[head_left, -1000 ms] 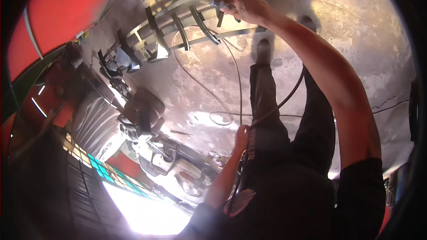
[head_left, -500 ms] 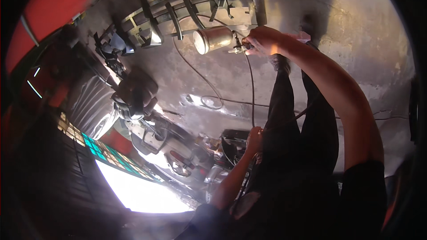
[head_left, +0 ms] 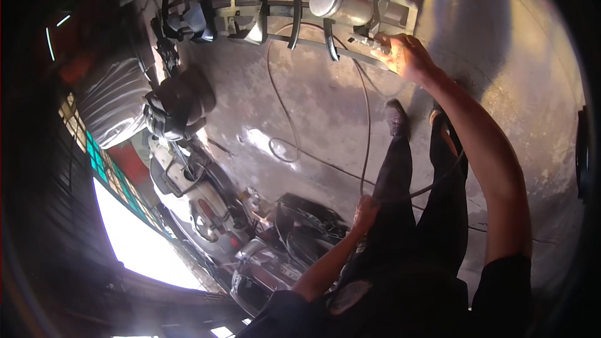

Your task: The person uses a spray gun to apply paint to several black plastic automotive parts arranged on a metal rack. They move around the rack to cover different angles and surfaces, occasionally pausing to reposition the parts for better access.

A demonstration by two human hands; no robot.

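My right hand [head_left: 405,57], arm stretched forward, is wrapped round a spray gun [head_left: 349,5] with a silvery cylindrical cup. The gun is over a metal rack [head_left: 410,15] on which several dark, curved parts lie, among them a narrow black strip [head_left: 330,40] close to the gun. A thin air hose [head_left: 368,119] runs down from near the gun to my left hand [head_left: 365,213], which is closed round it by my left thigh. The fingers on the gun's trigger are too small to make out.
On the left stand a motorcycle seat and dark parts [head_left: 181,100], a pale scooter body [head_left: 194,194] and a motorcycle [head_left: 263,269]. The hose loops across the stained concrete floor [head_left: 319,100]. A bright opening [head_left: 138,238] shows at lower left.
My right hand has moved forward and right with the spray gun, from short of the rack to over it. My left hand stays on the hose. The view has shifted.
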